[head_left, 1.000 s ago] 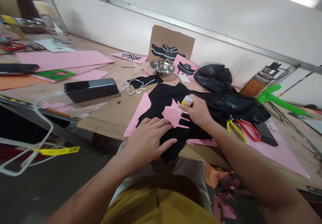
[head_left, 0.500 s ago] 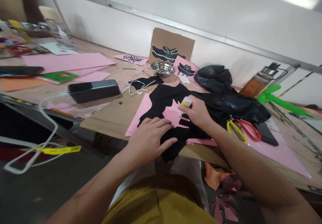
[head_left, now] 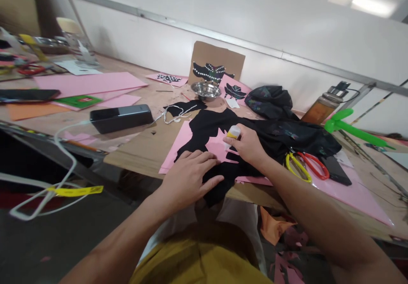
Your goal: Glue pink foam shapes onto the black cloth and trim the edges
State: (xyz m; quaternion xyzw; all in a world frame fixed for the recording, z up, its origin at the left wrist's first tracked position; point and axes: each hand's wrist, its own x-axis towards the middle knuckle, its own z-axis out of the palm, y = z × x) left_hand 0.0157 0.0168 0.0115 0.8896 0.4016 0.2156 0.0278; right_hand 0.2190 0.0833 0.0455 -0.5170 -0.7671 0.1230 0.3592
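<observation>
Black fabric (head_left: pixel 200 129) with a cut-out shape lies over a pink sheet (head_left: pixel 174 148) at the table's front edge. My left hand (head_left: pixel 193 177) rests flat on the fabric's lower left part, fingers spread. A small white bottle with a yellow band (head_left: pixel 234 132) is held in my right hand (head_left: pixel 247 143), tilted, its lower end close to the pink surface showing through the cut-out. The contact of its tip is too small to make out.
Red and yellow scissors (head_left: pixel 312 165) lie right of my right forearm. Behind are a metal bowl (head_left: pixel 205 90), beaded black pieces on a cardboard panel (head_left: pixel 219 54), a glass bottle (head_left: pixel 321 105), a green balloon (head_left: pixel 360 133) and a black power bank (head_left: pixel 121 118).
My right hand and the bottle have shifted slightly left over the cut-out. My left hand has stayed in place. The camera view has tilted slightly.
</observation>
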